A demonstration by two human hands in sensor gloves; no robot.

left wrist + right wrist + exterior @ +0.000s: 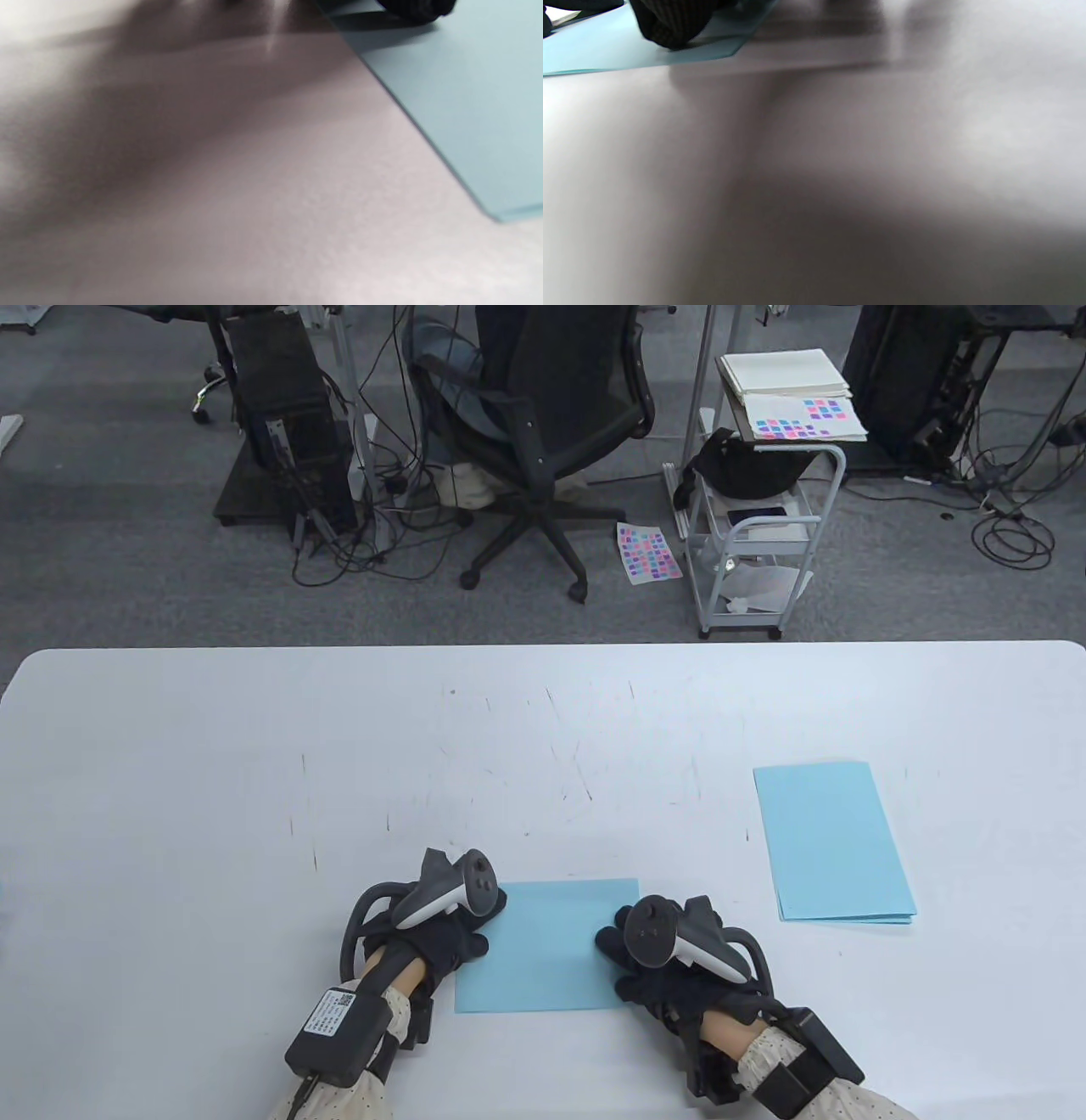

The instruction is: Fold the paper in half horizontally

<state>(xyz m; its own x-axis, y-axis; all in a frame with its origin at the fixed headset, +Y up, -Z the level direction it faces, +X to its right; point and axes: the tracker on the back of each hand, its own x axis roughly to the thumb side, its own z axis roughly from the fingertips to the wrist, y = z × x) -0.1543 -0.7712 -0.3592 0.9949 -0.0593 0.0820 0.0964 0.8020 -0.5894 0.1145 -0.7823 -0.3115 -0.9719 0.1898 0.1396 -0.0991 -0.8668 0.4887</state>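
Note:
A small light-blue paper (543, 946) lies flat near the front edge of the white table (254, 772), between my two gloved hands. My left hand (479, 925) rests on its left edge with fingers laid flat. My right hand (618, 954) presses on its right edge. The left wrist view shows the paper (466, 106) with a black fingertip (415, 8) touching it at the top. The right wrist view shows a fingertip (670, 25) pressing down near a corner of the paper (594, 51). Trackers hide most of both hands' fingers in the table view.
A stack of light-blue sheets (836, 841) lies on the right of the table. Beyond the far edge stand an office chair (551, 424), a white trolley (764, 526) and cables on the floor.

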